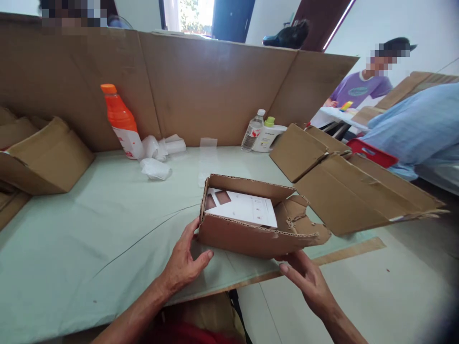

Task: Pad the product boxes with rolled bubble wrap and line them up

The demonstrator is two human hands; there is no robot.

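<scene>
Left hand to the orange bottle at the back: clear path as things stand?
Probably yes. The left hand rests at the open cardboard box, and only bare table lies between it and the orange bottle. The crumpled white wrappers sit right of that line.

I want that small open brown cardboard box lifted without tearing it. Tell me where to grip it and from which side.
Best grip the small open brown cardboard box by its intact left end wall and along its underside, coming from the near side. Its right end flap is torn and crumpled, so it would likely give way. The left hand already sits at the left corner, and the right hand below the near right edge.
</scene>
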